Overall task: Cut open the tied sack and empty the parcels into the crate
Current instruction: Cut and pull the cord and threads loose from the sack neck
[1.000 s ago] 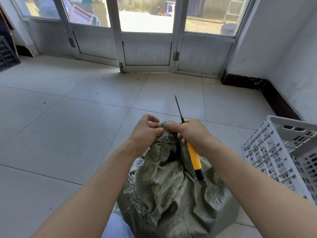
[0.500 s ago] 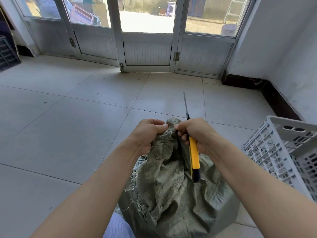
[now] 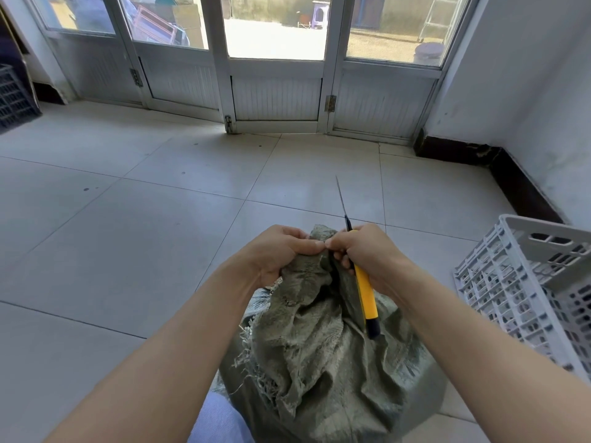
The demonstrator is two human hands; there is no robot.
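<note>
A grey-green woven sack (image 3: 323,356) stands on the tiled floor right in front of me, its neck bunched at the top. My left hand (image 3: 278,251) grips the bunched neck from the left. My right hand (image 3: 367,251) holds a yellow utility knife (image 3: 364,292) and also pinches the neck from the right, thumb tip against the left thumb. The thin blade (image 3: 341,198) points up and away from me. The white plastic crate (image 3: 527,292) stands at the right, apart from the sack. No parcels show; the sack hides its contents.
Glazed doors (image 3: 275,75) close the far side of the room. A white wall with a dark skirting board (image 3: 518,183) runs along the right. A dark crate (image 3: 12,94) sits at the far left. My knee in light blue cloth (image 3: 217,420) shows at the bottom.
Both hands have closed in on the sack's neck until the thumbs meet. The knife has swung more upright, its blade tip moving right.
</note>
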